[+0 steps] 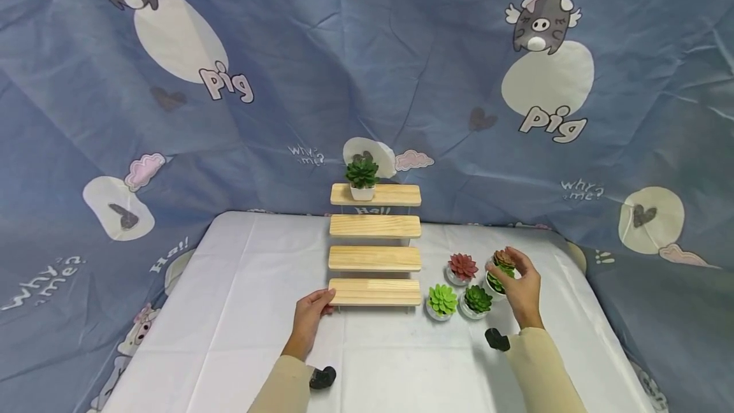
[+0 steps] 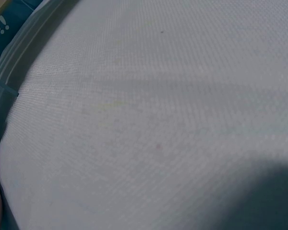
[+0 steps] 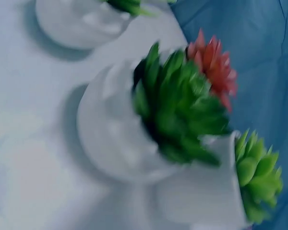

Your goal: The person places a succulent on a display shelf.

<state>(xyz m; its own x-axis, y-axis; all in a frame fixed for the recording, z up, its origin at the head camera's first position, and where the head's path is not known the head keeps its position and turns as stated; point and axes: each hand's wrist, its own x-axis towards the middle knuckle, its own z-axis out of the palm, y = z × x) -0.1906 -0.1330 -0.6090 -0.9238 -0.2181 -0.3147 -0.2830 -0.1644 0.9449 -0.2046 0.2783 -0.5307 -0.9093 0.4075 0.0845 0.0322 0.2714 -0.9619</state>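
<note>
A four-tier wooden display stand (image 1: 374,292) stands at the table's middle. My left hand (image 1: 309,320) grips the left end of its lowest tier, thumb on top; only its edge shows in the left wrist view. A dark green potted succulent (image 1: 362,174) sits on the top tier. My right hand (image 1: 523,285) is over the right-hand pots, thumb and fingers spread around an orange-brown succulent (image 1: 504,258) and a green succulent (image 1: 501,278). Beside it are a red succulent (image 1: 462,266), a bright green one (image 1: 442,299) and a dark green one (image 3: 177,110).
A white cloth (image 1: 246,311) covers the table. Behind it hangs a blue printed curtain (image 1: 275,113), close to the back of the stand. The pots stand close together right of the stand.
</note>
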